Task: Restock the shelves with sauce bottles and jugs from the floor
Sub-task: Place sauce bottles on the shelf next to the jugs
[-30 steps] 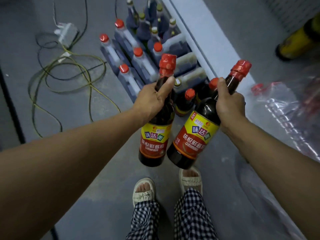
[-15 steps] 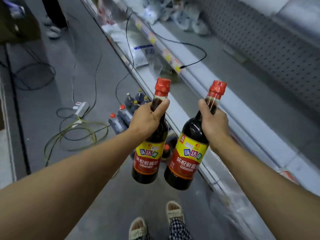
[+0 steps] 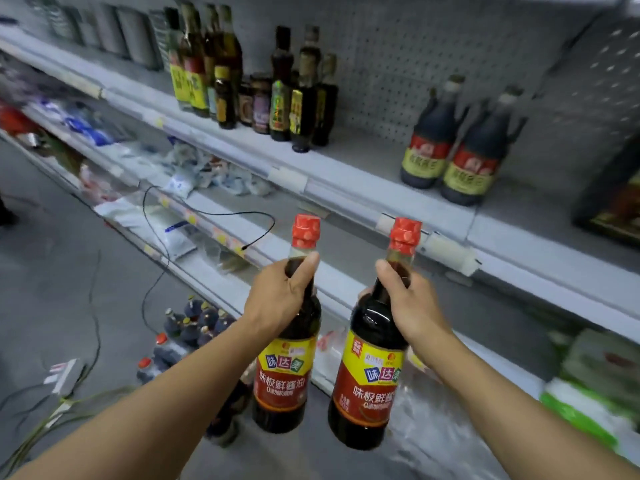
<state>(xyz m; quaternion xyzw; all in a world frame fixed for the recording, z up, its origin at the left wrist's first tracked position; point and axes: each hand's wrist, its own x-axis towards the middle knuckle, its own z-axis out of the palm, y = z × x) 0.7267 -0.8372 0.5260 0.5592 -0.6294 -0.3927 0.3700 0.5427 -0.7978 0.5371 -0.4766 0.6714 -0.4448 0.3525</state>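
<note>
- Left hand (image 3: 277,299) grips one sauce bottle (image 3: 287,358) by its neck — upright.
- Right hand (image 3: 408,306) grips another bottle (image 3: 370,375), just beside it, below the shelf (image 3: 346,188).

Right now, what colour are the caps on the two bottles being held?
Red, on both bottle caps, clearest in the head view.

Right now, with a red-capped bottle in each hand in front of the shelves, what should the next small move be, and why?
Probably lift both bottles up to the bare stretch of shelf between the mixed bottles and the two jugs. The left hand and right hand each grip a soy sauce bottle by the neck, below that shelf.
</note>
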